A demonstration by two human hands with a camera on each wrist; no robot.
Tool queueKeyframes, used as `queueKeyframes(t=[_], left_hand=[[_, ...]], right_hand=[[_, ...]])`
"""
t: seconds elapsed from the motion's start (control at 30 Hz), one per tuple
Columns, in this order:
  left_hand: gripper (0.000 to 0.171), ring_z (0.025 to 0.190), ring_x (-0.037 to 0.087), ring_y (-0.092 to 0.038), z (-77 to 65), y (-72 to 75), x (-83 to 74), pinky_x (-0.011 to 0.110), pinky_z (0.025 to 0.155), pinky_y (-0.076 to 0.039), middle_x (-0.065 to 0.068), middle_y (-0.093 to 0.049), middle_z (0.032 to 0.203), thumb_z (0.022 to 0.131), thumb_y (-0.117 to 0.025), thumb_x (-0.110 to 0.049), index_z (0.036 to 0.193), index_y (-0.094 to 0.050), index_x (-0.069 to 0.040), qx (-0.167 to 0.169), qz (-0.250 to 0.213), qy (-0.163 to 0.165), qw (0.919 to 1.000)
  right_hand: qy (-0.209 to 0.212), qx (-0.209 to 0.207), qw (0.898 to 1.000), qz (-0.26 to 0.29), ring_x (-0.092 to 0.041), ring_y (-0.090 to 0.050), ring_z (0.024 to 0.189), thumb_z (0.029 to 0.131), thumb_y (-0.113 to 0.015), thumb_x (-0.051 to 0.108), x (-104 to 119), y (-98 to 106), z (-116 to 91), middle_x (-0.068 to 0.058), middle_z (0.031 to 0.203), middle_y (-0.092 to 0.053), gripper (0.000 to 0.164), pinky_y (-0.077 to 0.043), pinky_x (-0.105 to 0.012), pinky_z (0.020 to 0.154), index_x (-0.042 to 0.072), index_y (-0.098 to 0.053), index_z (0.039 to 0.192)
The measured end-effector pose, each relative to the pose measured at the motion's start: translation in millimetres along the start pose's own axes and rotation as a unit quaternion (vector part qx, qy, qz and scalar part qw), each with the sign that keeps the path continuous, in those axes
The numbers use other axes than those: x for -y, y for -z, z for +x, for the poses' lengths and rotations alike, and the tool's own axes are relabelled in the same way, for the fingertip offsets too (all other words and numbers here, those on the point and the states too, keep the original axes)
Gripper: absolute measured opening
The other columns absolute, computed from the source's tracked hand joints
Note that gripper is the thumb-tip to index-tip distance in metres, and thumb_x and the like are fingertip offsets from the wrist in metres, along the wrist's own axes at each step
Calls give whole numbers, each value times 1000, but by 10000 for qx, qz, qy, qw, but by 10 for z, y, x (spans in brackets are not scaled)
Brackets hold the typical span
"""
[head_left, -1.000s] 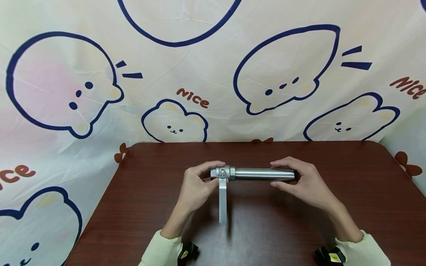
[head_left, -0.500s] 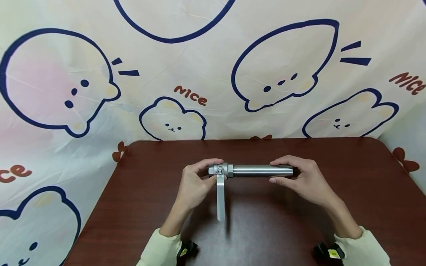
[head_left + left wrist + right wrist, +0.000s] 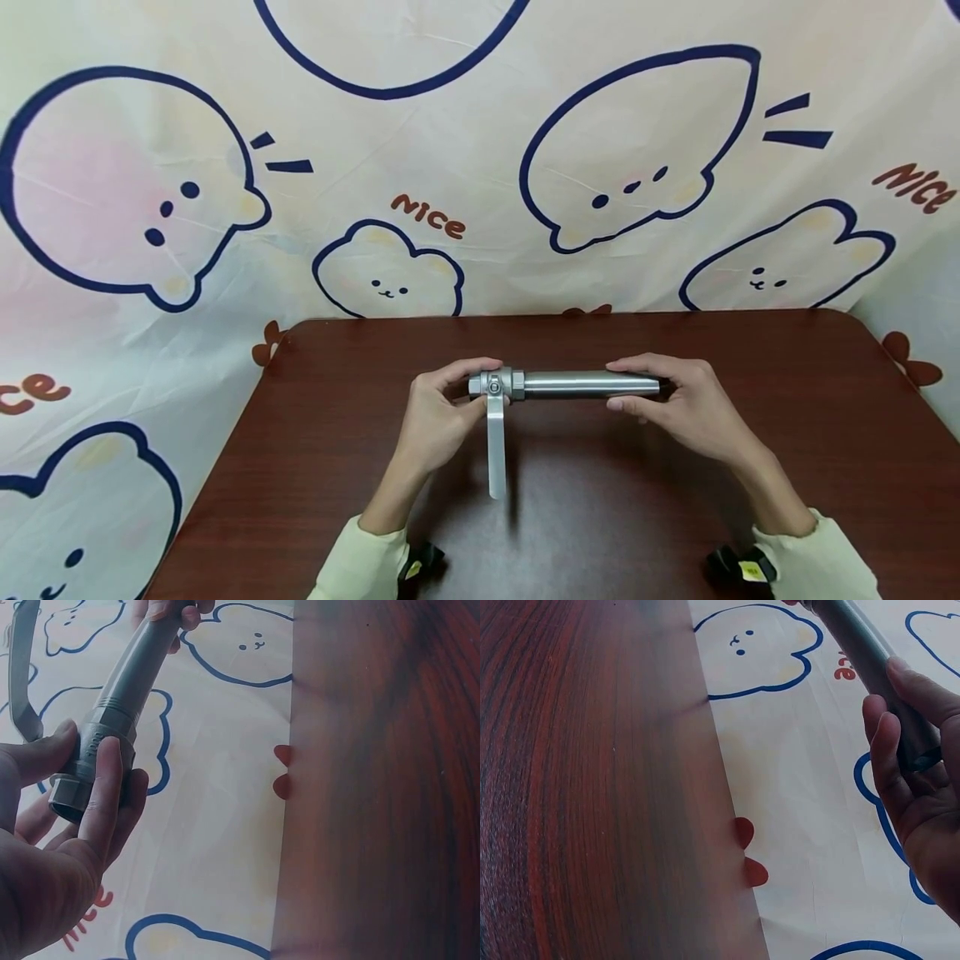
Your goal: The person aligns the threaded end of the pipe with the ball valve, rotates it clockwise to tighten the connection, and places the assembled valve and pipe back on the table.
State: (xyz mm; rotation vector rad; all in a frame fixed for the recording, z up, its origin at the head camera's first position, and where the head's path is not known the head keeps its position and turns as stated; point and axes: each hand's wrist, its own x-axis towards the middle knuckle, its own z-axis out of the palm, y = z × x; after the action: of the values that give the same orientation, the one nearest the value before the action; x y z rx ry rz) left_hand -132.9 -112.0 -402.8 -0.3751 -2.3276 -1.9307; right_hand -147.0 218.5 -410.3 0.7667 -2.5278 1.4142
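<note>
A steel ball valve (image 3: 504, 382) with a long lever handle (image 3: 497, 450) is joined to a smooth metal pipe (image 3: 577, 384). The whole piece is held level above the table, its lever pointing toward the person. My left hand (image 3: 438, 417) grips the valve body, thumb on the near side and fingers on the far side; in the left wrist view, its fingers wrap the body beside the hex end (image 3: 69, 796). At the other end, my right hand (image 3: 693, 408) holds the pipe between thumb and fingers. The right wrist view has the pipe's open end (image 3: 922, 759) near the palm.
Below the hands lies a dark brown wooden table (image 3: 360, 358) with rounded far corners. Behind it hangs a pale cloth (image 3: 495, 150) printed with blue-outlined cartoon animals. Black wrist cameras (image 3: 742, 568) sit at the pale sleeves (image 3: 821, 558).
The hands, valve and pipe appear slightly higher and farther left in the head view than a second ago, as does the background. Both grips look the same.
</note>
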Motion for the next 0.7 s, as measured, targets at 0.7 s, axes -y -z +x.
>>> queueKeyframes(t=[0.7], left_hand=[[41,97,18,-71,-19,-8,-9,33,85,-65,13,-78,116,85,-83,9,122,-79,-10,-20,-15,-161,9999]], right_hand=[[-231,212,9988,371,-20,-71,67,94,-82,9,-2,-3,-8,-6,101,-75,38,-63,-35,59,18,-75,130]])
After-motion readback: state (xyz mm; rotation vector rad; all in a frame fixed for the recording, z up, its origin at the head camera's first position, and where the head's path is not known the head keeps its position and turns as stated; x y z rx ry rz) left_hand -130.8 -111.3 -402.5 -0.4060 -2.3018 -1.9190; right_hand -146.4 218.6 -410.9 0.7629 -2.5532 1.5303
